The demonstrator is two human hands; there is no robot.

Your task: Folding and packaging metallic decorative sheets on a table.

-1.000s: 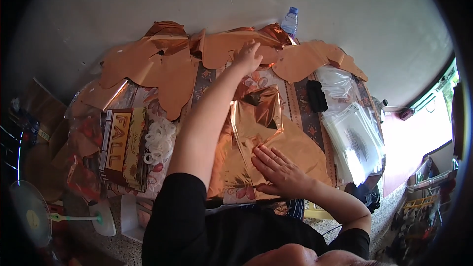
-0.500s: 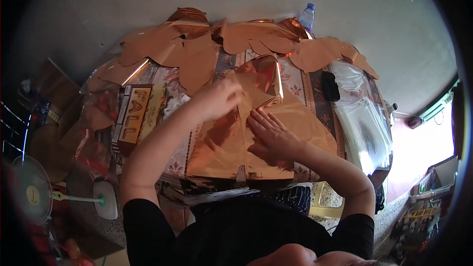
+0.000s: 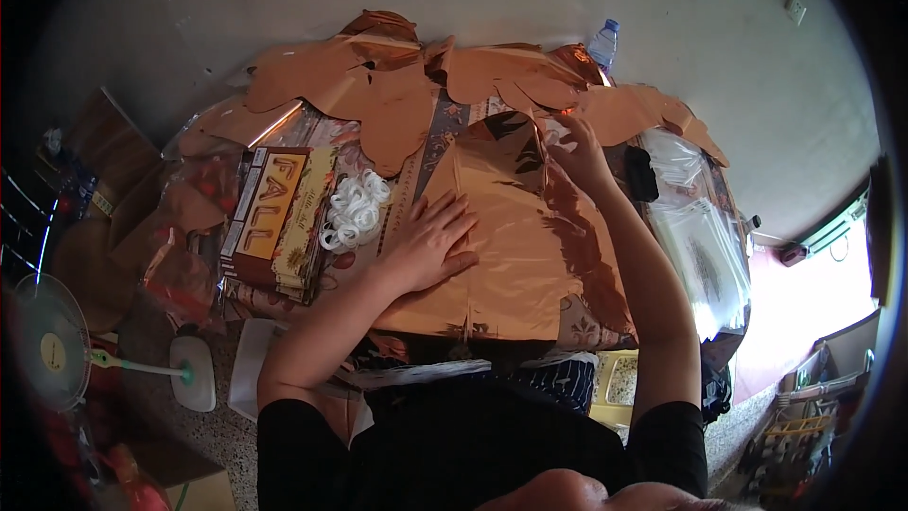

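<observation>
A flat copper-coloured foil balloon (image 3: 511, 265), partly folded, lies on the table in front of me. My left hand (image 3: 437, 241) rests flat on its left part with the fingers stretched out. At the far right edge of the foil, my right hand (image 3: 575, 149) has its fingers curled together in a pinch on the edge; the fingertips are partly hidden. Dark, shiny creases run down the right side of the sheet. Left of my left hand lies a bundle of white ribbon rings (image 3: 356, 212).
More flat copper foil balloons (image 3: 397, 118) are spread along the far edge. At left sits a stack of printed packages (image 3: 274, 218). Clear plastic bags (image 3: 700, 255) and a black item (image 3: 640, 173) lie at right. A water bottle (image 3: 603, 43) stands behind; a fan (image 3: 57, 345) is lower left.
My left hand has come down from above the foil to lie flat on it. My right hand has moved from the middle to the far right edge, and the foil's folds have shifted.
</observation>
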